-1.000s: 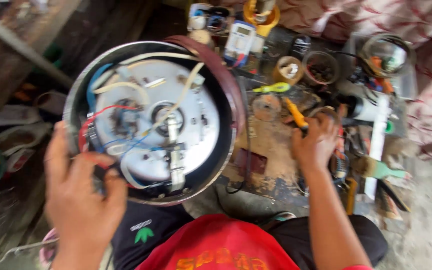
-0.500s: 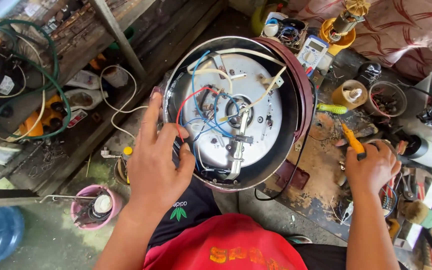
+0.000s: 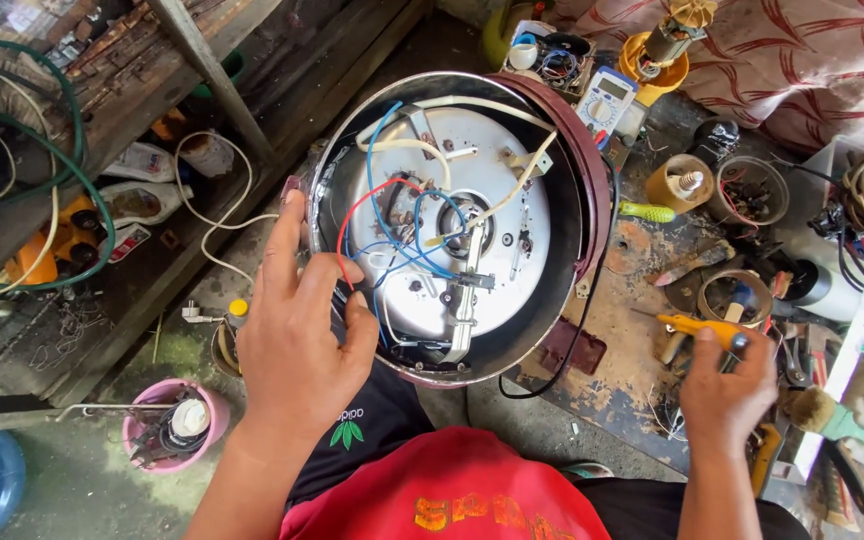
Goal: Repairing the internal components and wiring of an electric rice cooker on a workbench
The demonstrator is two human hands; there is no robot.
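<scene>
Left hand spread flat against rim and underside of upturned round cooker, fingers open and pressing, nothing enclosed; same bracing grip as half a second ago. Right hand closed around yellow-handled screwdriver, tip directed left toward the appliance; a second ago resting among the tools, half a second ago closing on the handle, now lifted off the bench surface. Cooker propped on edge between lap and workbench, base plate off, maroon shell to the right; framed lower and more centrally than a second ago, though much of that shift likely belongs to head movement. Exposed inside: red, blue and white wires looping over metal heating plate, central thermostat bracket running toward lower rim. Multimeter just beyond upper rim; green-handled screwdriver beside shell; small pots of parts further right. Judged: tool selection complete, appliance steadied, interior fasteners accessible but not yet touched by the blade.
</scene>
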